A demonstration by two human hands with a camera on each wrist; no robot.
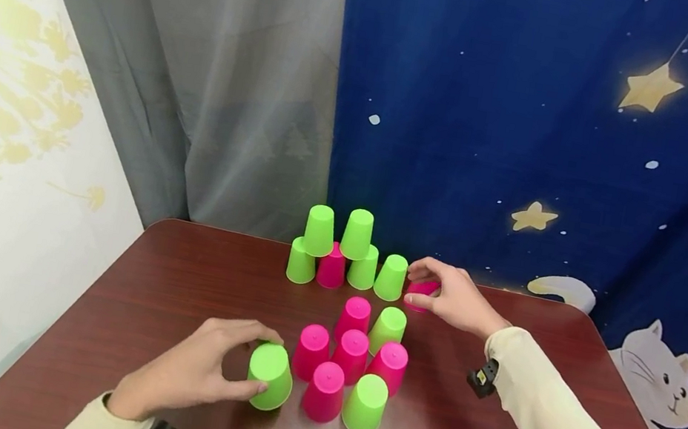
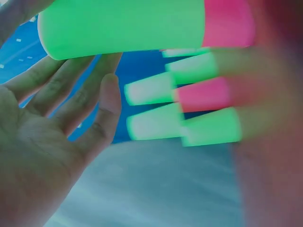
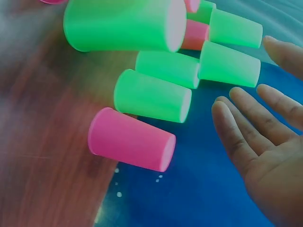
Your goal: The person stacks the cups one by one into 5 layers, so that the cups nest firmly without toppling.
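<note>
My left hand reaches round an upside-down green cup, thumb on the near side and fingers on the far side. In the left wrist view this green cup overlaps a pink cup, and several fingers extend behind it. At the back row's right end, my right hand hovers at an upside-down pink cup, partly hiding it. The right wrist view shows this pink cup apart from the right hand, whose fingers are spread beyond the cup's base.
Two green cups stand on top of the back row, beside a lone green cup. Nearer me, several pink cups and green cups stand upside down on the brown table. A blue curtain hangs behind.
</note>
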